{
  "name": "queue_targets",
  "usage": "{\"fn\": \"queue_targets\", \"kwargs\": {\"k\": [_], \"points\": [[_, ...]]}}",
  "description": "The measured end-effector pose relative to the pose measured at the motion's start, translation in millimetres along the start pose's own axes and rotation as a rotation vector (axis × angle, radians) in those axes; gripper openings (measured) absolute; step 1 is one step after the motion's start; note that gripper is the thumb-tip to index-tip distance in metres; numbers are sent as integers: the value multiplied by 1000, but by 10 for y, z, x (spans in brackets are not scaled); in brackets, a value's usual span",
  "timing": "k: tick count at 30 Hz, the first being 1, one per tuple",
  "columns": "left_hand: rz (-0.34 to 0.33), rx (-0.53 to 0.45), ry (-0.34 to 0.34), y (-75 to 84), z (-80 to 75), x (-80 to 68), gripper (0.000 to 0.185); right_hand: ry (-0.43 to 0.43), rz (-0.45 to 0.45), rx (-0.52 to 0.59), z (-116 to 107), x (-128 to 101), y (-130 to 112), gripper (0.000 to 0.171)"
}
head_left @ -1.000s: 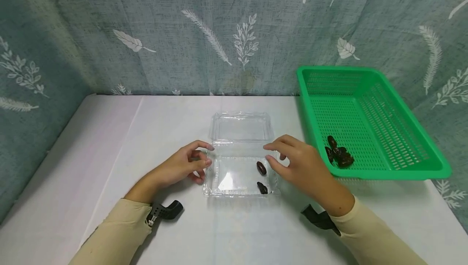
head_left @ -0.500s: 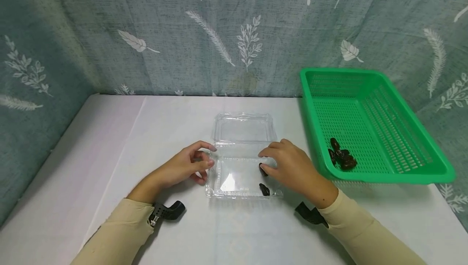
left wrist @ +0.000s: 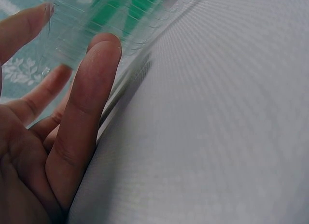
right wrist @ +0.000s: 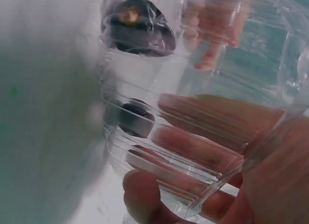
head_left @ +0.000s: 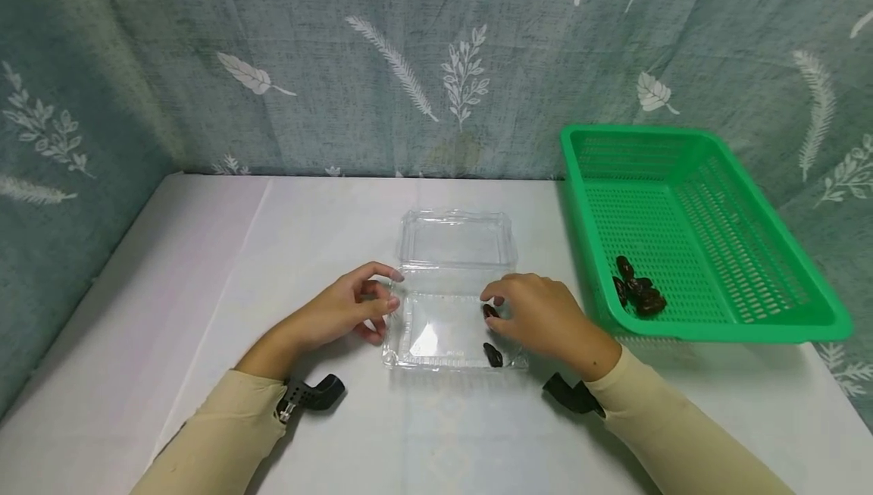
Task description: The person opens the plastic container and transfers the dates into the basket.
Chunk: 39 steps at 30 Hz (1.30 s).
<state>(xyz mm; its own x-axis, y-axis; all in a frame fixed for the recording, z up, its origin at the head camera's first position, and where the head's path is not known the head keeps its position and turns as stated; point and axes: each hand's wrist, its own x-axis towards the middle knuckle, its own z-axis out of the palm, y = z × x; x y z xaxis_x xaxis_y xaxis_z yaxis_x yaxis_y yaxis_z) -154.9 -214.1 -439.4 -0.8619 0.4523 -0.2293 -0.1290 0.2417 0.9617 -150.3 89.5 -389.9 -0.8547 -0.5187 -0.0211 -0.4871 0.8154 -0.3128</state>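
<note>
An open clear plastic container [head_left: 453, 328] lies on the white-covered table, its lid [head_left: 457, 241] folded back behind it. Two dark brown dates are in its right side: a lower date [head_left: 493, 355] lies free, and an upper date [head_left: 489, 311] is partly covered by my right hand [head_left: 546, 317]. Thumb and fingertips of that hand curl at the upper date; the exact contact is hidden. Through the clear wall in the right wrist view, the upper date [right wrist: 137, 119] appears beside the fingers. My left hand [head_left: 341, 309] rests relaxed against the container's left edge, thumb [left wrist: 91, 79] beside the wall.
To the right stands a green plastic basket [head_left: 709, 332], with several more dates [head_left: 637, 290] in its near left corner. A grey-green curtain with white leaf prints [head_left: 307, 101] hangs behind the table. A black strap mount [head_left: 314, 393] projects from the left wrist.
The right hand has moved left and lower over the container, from beside the upper date onto it. The left hand stays at the left edge. The view has shifted slightly.
</note>
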Motion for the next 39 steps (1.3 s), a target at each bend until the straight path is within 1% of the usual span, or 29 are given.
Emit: {"fn": "queue_targets", "kwargs": {"k": [5,9,12,19,23,27,30,33,35,39], "points": [[12,3,-2,9,-1,12,47,-46,7,-1,-11,44,0,23],[8,3,-6,6,7,12,48,-82,10,12,7,53,12,20],[5,-2,-3,-2,9,12,48,-93,3,8,21,61,19,14],[-2,9,1,-22,3,24,47,-141,3,-11,24,79,20,15],[4,2,-5,-13,7,35,48,-139,21,7,10,76,30,15],[7,-3,-12,-13,11,31,48,-116,14,23,4,67,38,19],[12,-7,-17,-16,15,30,48,-73,11,34,-8,51,54,22],[15,-9,-16,-12,18,28,49,3,-8,41,-31,32,76,24],[14,-4,-11,-13,10,26,49,67,-33,45,-53,21,90,24],[7,5,-7,-26,-11,8,48,165,-87,56,-110,-6,76,26]]}}
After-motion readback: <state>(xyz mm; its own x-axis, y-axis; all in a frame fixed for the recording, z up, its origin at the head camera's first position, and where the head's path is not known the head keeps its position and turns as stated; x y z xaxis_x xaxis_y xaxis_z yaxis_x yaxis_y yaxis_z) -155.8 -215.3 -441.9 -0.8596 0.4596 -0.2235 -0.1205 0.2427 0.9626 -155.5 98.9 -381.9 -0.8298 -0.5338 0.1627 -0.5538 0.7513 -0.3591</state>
